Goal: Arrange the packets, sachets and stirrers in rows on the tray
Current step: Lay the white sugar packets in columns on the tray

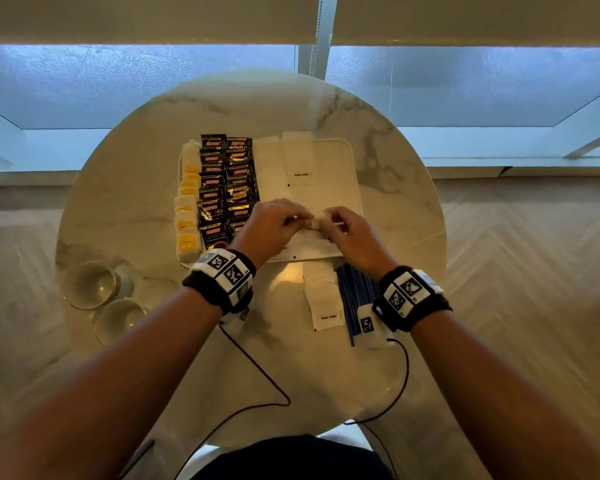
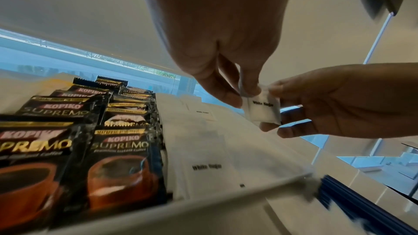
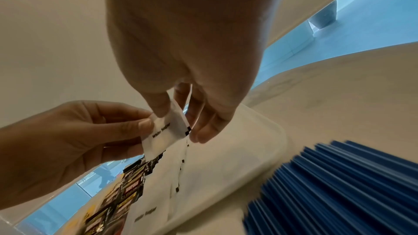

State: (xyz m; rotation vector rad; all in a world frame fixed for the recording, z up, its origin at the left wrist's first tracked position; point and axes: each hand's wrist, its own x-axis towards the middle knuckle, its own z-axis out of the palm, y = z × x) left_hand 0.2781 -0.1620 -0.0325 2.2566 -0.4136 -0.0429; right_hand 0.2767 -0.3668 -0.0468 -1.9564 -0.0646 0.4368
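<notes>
Both hands hover over the near part of the white tray (image 1: pixel 355 188) and pinch one white sugar sachet (image 1: pixel 316 221) between them. My left hand (image 1: pixel 300 218) holds its left edge (image 2: pixel 263 112); my right hand (image 1: pixel 326 220) holds its right edge (image 3: pixel 167 135). On the tray lie a left column of yellow-and-white packets (image 1: pixel 187 216), two columns of black Kopiko packets (image 1: pixel 227 188) and rows of white sugar sachets (image 1: pixel 298 157). A small pile of sugar sachets (image 1: pixel 323 299) and a bundle of blue stirrers (image 1: pixel 355 299) lie on the table in front of the tray.
The tray sits mid-way on a round marble table (image 1: pixel 395 161). Two glasses (image 1: pixel 90 284) stand near the table's front left edge. Thin black cables (image 1: pixel 257 368) trail from the wrist bands across the near table. A window runs behind the table.
</notes>
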